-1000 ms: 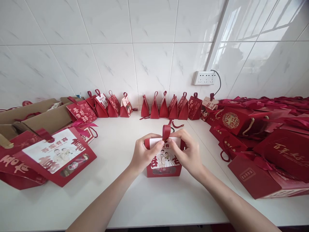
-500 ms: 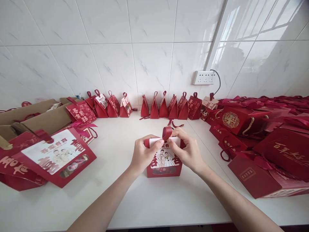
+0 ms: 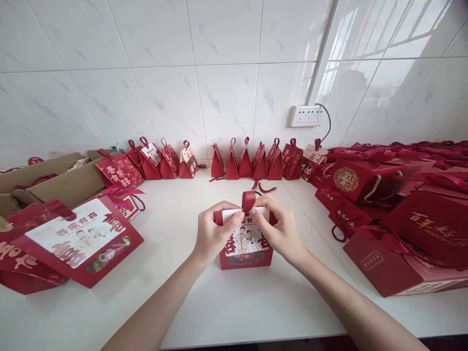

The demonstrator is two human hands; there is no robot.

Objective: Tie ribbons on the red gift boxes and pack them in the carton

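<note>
A red gift box [image 3: 245, 262] with a white illustrated front and a clear window stands upright on the white table in front of me. My left hand [image 3: 218, 229] grips its upper left edge, thumb on the front and fingers behind. From the other side my right hand [image 3: 278, 226] pinches the upper right edge in the same way. Both thumbs press near the base of a looped red ribbon handle [image 3: 249, 200], which sticks up at the top centre. The fingertips behind the box are hidden.
Several small red gift boxes [image 3: 231, 163] line the tiled wall. At left, a similar box [image 3: 106, 258] leans before cardboard cartons [image 3: 62, 187]. Larger red boxes [image 3: 387, 263] are piled on the right. A white power strip [image 3: 305, 117] hangs on the wall.
My view has shifted slightly, so most things sit a little further left. Both hands keep their grip at the top of the gift box, with hardly any other movement.
</note>
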